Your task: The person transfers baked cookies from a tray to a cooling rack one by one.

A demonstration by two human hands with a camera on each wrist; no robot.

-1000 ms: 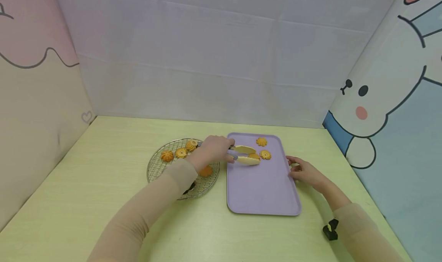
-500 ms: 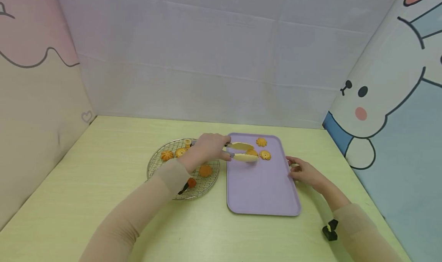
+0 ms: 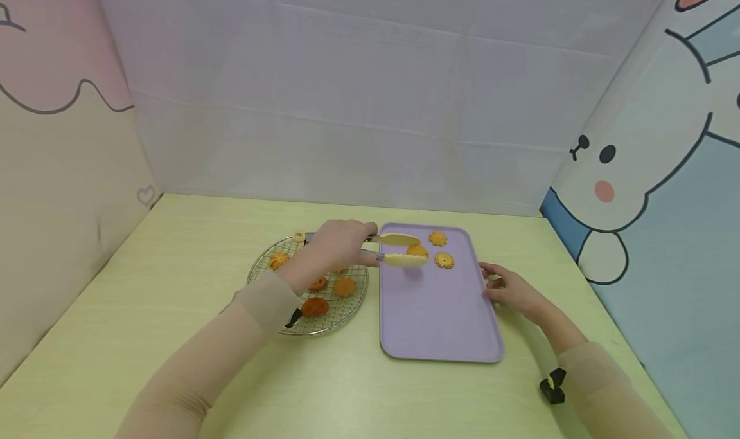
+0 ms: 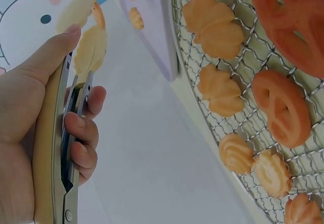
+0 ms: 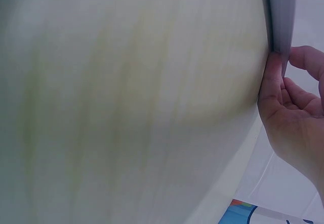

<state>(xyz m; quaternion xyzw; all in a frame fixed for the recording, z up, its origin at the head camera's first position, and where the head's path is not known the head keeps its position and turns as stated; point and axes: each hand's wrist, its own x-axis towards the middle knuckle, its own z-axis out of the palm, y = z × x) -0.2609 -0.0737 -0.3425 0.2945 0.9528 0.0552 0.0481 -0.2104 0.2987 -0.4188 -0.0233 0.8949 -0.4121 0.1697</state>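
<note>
A golden cookie (image 3: pixel 417 251) sits between the pale tips of the tongs (image 3: pixel 401 260), over the far left part of the purple tray (image 3: pixel 439 317). The left hand (image 3: pixel 338 243) grips the tongs; the right hand (image 3: pixel 511 290) pinches the tray's right edge. Two other cookies (image 3: pixel 444 260) lie nearby on the tray. Leftward on the worktop (image 3: pixel 324 387), a wire rack (image 3: pixel 341 310) (partly hidden by the left sleeve (image 3: pixel 225 349)) holds more.

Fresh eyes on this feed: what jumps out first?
The purple tray, right of centre, right hand holding its edge. The left hand grips tongs, a cookie between their pale tips, above the tray's far left part. Left of the tray, a round wire rack bears more cookies.
</note>
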